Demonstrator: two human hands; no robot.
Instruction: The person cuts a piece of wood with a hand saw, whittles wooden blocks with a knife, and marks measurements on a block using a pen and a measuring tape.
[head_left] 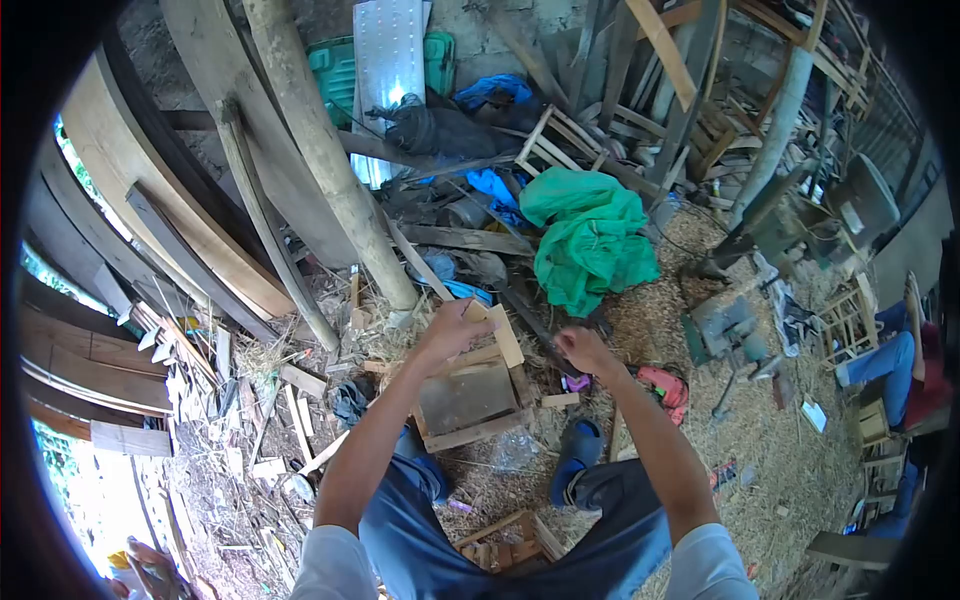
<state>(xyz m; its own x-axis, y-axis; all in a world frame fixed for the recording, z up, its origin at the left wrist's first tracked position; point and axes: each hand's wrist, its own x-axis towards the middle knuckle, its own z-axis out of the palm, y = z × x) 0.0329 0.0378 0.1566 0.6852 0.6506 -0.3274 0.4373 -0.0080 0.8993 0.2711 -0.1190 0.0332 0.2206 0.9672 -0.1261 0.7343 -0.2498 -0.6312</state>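
Note:
My left hand [458, 330] is closed on a short flat piece of pale wood [506, 337], held above a low wooden frame. To the right of that piece, apart from it, my right hand [585, 352] has its fingers curled together; anything between them is too small to make out. Below both hands, between my feet, stands the square wooden frame with a grey panel [467, 402] inside. A purple object [577, 383] lies just under my right hand. A small wood block [560, 400] rests beside the frame's right side.
A red tool case [662, 392] lies right of my right forearm. Green netting [590, 240] is heaped ahead. Wooden poles [330, 170] and boards lean at the left. A metal machine [725, 325] stands at the right, near a seated person in jeans [885, 365]. Wood scraps and shavings cover the ground.

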